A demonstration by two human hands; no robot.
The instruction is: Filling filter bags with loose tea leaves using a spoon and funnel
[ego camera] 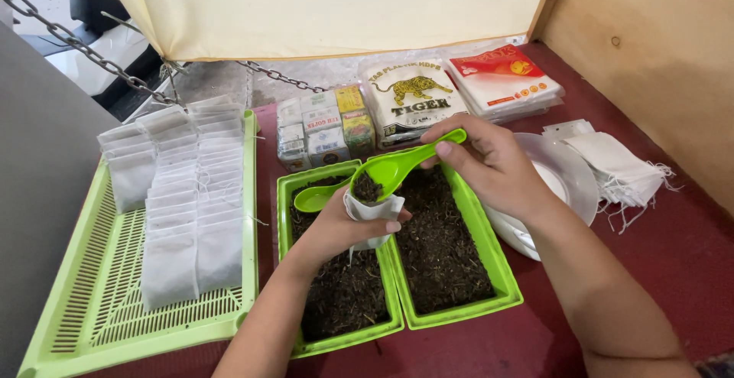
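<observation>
The left hand (348,229) came up from the lower edge of the view, forearm angled to the right, its fingers curled snugly round a small white filter bag (372,211) whose mouth faced upward and held dark loose tea. That bag sat above the seam between two green tubs: the left tub (288,194) with a spare green spoon (317,197) lying in its tea, and the right tub (501,282), also filled with dark leaves. Further left, a slotted green tray (92,301) carried overlapping rows of filled white bags (187,194).

The right hand (489,164) reached in from the lower right, wrist bent, thumb and fingers pinched on the handle of a green scoop (401,164), whose bowl tipped just over the bag's opening. Beyond it lay a white plate (569,175) and a loose heap of empty bags (623,168). Boxed and wrapped packets (405,107) lined the back.
</observation>
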